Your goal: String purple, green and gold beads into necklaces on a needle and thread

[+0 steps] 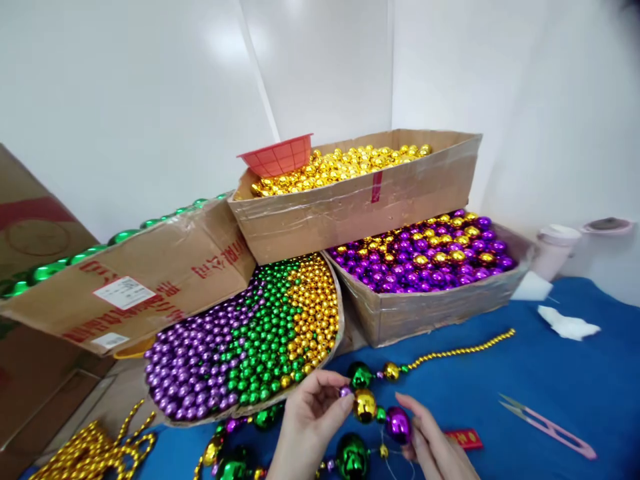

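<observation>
My left hand (320,417) is closed in a pinch on a small light-purple bead (345,392). To its right, in a row, come a large gold bead (365,405), a small green bead (381,414) and a large shiny purple bead (398,425). My right hand (431,440) has its fingers curled at the right side of that purple bead, touching it, with the thumb partly hidden. Below hangs a thin clear string (393,460) with a tiny gold bead (384,451). More strung beads, including a large green bead (353,455), lie beneath my hands.
Ahead is a tray of small purple, green and gold beads (250,347). Around it stand cardboard boxes of green, gold (360,227) and purple-gold beads (440,313). A red basket (280,157) rests on the gold ones. Pink thread snips (550,428) lie right; gold bead strands (90,453) lie left.
</observation>
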Demonstrator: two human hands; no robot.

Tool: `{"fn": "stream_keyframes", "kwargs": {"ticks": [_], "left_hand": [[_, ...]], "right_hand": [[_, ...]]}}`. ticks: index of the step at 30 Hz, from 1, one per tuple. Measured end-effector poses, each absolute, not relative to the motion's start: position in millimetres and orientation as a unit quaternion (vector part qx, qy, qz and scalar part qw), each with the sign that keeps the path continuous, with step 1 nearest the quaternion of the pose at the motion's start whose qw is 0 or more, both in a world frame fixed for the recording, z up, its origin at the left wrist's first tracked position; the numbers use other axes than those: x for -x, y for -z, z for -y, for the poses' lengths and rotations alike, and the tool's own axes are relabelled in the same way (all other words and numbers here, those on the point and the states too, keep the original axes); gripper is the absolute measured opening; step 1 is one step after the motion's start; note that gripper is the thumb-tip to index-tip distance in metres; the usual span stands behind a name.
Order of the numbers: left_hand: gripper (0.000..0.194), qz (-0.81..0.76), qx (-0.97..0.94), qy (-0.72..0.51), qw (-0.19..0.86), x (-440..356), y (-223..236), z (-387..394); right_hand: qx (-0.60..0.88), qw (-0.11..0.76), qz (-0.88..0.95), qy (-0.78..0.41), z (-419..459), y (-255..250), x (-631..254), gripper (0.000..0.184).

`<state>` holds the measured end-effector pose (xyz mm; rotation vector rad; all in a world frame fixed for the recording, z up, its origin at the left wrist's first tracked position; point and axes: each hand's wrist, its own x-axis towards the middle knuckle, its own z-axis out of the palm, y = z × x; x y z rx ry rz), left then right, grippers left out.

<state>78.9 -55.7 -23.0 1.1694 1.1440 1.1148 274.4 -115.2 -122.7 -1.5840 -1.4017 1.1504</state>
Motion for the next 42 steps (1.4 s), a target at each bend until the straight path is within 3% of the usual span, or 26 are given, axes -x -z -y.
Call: {"fn": "stream_keyframes", "kwargs": {"ticks": [3,6,12,18,22,26,30,35,38,42], "left_hand": [[0.016,-0.459,-0.548,-0.442,0.542,-94,49,60],[0.010,-0.428,-0.627,-0.424,0.493,-105,61,64],[0.010,-0.386,-0.735,-0.397,0.392,-114,27,61],[0.011,-0.398,-0.744,-0.362,0.396,-129,-16,51],[0.013,-0.403,-0.708,-0.391,0.429,-139,-26,48],[0.015,-0.423,-0.626,-0.441,0.485,-140,-17,51],[0.044,-0.405,-0.659,-0.407,0.486,-141,22,63],[0.081,-0.337,-0.862,-0.173,0.337,-146,80,70],[0.059,-0.384,-0.889,-0.075,0.237,-145,96,68],[0.037,-0.416,-0.888,-0.038,0.193,-136,96,66]], "right_hand": [[0.594,0.321,0.549,-0.493,117,124,-284,0.052],[0.601,0.260,0.608,-0.449,120,136,-291,0.058],[0.644,0.161,0.687,-0.296,120,135,-318,0.079],[0.558,0.354,0.669,-0.340,106,70,-321,0.039],[0.506,0.366,0.699,-0.349,100,65,-305,0.027],[0.512,0.379,0.679,-0.364,101,77,-303,0.033],[0.514,0.430,0.607,-0.428,106,61,-310,0.035],[0.501,0.485,0.549,-0.461,107,34,-321,0.034],[0.515,0.583,0.461,-0.427,99,33,-340,0.029],[0.515,0.670,0.363,-0.392,87,39,-373,0.026]]}}
